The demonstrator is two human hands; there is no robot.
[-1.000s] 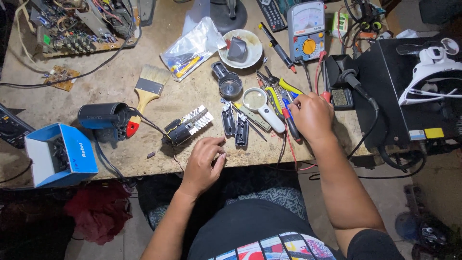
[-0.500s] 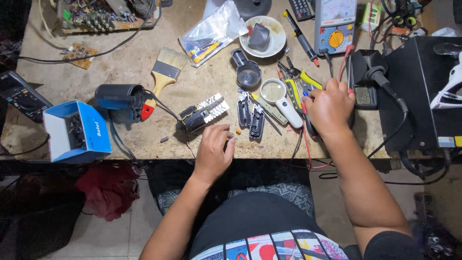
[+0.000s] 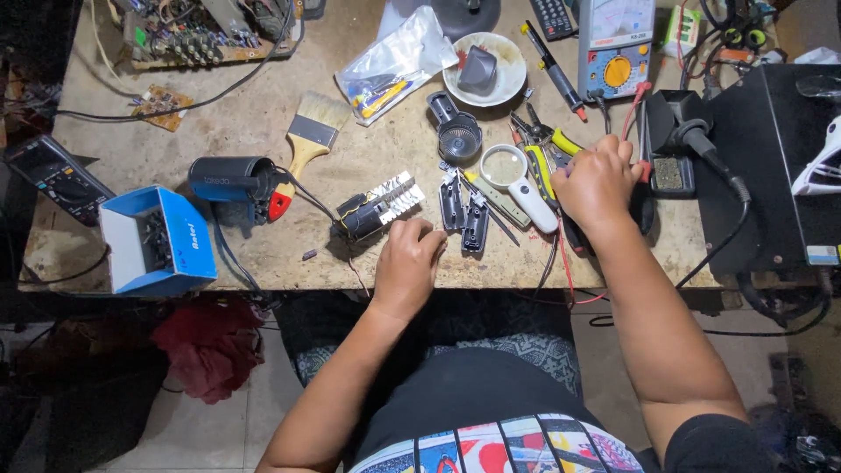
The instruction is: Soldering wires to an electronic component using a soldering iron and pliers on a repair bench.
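Head view: black plastic shells (image 3: pixel 467 215) lying at workbench (image 3: pixel 368 149) front edge, just beside loosely curled, empty left hand (image 3: pixel 407 263). Right hand (image 3: pixel 600 180) curled over pliers (image 3: pixel 550 158); grip unclear. Magnifying glass (image 3: pixel 512 175) between; paintbrush (image 3: pixel 307 140) farther left.

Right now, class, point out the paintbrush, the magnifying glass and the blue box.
paintbrush (image 3: pixel 308 133), head view, on its metal ferrule.
magnifying glass (image 3: pixel 501 166), head view, on its lens.
blue box (image 3: pixel 186 238), head view, on its side wall.

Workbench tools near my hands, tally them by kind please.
Paintbrush: 1
Magnifier: 1
Multimeters: 2
Black shell halves by left hand: 2
Pliers, partly under right hand: at least 1
Total: at least 7
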